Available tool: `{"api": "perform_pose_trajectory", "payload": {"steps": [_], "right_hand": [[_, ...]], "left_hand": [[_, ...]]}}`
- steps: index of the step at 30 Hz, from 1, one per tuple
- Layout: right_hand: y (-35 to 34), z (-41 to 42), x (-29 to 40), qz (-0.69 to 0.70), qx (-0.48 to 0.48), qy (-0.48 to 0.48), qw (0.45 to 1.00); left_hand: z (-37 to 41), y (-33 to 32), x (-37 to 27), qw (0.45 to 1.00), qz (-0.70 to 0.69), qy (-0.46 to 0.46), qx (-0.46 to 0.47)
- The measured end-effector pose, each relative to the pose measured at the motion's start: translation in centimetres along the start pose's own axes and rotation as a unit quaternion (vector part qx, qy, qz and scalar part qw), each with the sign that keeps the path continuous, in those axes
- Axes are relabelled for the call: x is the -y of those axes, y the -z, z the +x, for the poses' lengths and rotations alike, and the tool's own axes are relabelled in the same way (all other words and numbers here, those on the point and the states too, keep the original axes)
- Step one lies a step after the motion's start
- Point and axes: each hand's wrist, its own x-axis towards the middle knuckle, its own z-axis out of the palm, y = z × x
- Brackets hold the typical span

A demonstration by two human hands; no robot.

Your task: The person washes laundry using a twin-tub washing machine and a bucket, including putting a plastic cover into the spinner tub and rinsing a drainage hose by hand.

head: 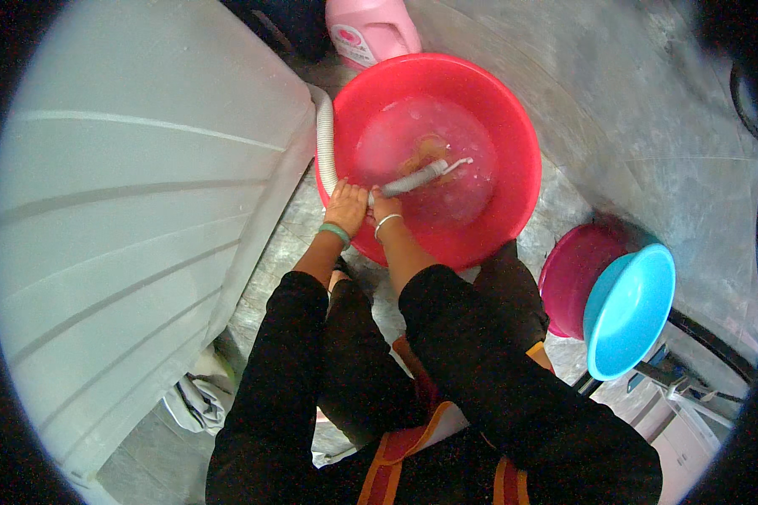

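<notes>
A grey-white corrugated hose (326,132) runs down beside a large pale ribbed casing and bends over the left rim of a red plastic basin (518,139). My left hand (347,205), with a green bangle at the wrist, grips the hose at the near-left rim. Close beside it my right hand (385,207), wearing a silver bangle, is closed around the hose near its end section. The grey hose end (417,180) points right over cloudy water (385,139) in the basin, and a thin white hooked piece (460,165) sticks out of it. Something brownish shows in the water.
The pale casing (151,170), perhaps a washing machine, fills the left. A pink jug (379,31) with a label stands behind the basin. At right, a light-blue basin (635,309) leans against a dark-pink one (571,278). Crumpled grey cloth (202,404) lies at lower left.
</notes>
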Motion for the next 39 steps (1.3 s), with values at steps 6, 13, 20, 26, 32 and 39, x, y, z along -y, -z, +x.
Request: {"api": "perform_pose_trajectory", "payload": {"steps": [6, 13, 20, 26, 32, 39], "right_hand": [[-1.1, 1.4, -1.0, 0.092, -0.038, 0.08, 0.992], [-0.6, -0.4, 0.8, 0.032, 0.016, 0.002, 0.999], [-0.2, 1.0, 0.7, -0.002, 0.0, -0.021, 1.0], [-0.7, 1.7, -0.2, -0.006, 0.009, -0.005, 1.0], [-1.1, 2.2, -0.5, 0.01, -0.03, -0.035, 0.999], [-1.0, 1.0, 0.3, 0.043, -0.004, -0.029, 0.999]], "left_hand": [[0.1, 0.3, 0.1, 0.998, -0.028, -0.01, -0.053], [-0.4, -0.2, 0.3, 1.0, -0.009, 0.005, 0.007], [-0.1, -0.1, 0.0, 0.998, -0.023, -0.006, -0.054], [-0.3, -0.5, 0.1, 0.999, 0.019, -0.007, -0.031], [0.0, -1.0, 0.2, 1.0, -0.009, -0.007, -0.024], [0.1, -1.3, 0.2, 0.999, -0.021, -0.007, -0.037]]}}
